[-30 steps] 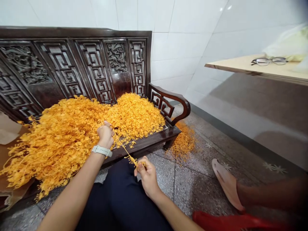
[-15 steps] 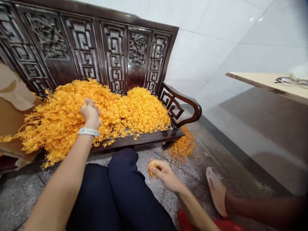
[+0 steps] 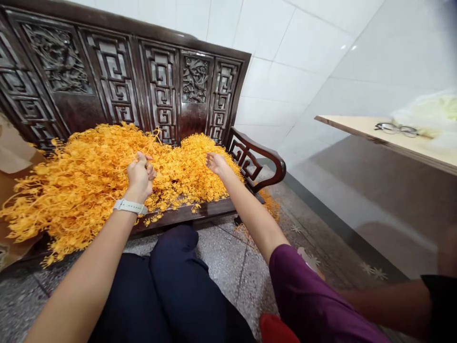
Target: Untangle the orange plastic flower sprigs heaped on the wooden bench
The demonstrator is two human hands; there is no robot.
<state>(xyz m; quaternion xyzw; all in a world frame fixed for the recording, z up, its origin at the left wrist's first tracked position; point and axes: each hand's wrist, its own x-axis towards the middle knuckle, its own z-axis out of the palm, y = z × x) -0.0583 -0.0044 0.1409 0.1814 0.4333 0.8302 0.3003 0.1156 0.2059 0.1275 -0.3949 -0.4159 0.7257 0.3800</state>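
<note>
A big heap of orange-yellow plastic sprigs (image 3: 89, 176) covers the seat of a dark carved wooden bench (image 3: 117, 81). My left hand (image 3: 140, 175), with a white watch on the wrist, is closed on a sprig stem pulled up from the middle of the heap. My right hand (image 3: 215, 162) reaches over the smaller pile of loose orange pieces (image 3: 200, 166) at the bench's right end, fingers loosely spread, palm down, nothing visible in it.
My dark trousers (image 3: 171, 290) fill the bottom centre. More orange pieces lie on the speckled floor (image 3: 271, 205) by the armrest (image 3: 260, 157). Another person's leg (image 3: 385, 300) stretches in from the right. A wooden tabletop (image 3: 360, 126) holds glasses (image 3: 395, 128). Brown cardboard (image 3: 14, 157) sits at left.
My right hand rose from my lap, where it pinched orange bits, to the loose pile on the bench. My left hand stayed closed on the heap. The view shifted slightly.
</note>
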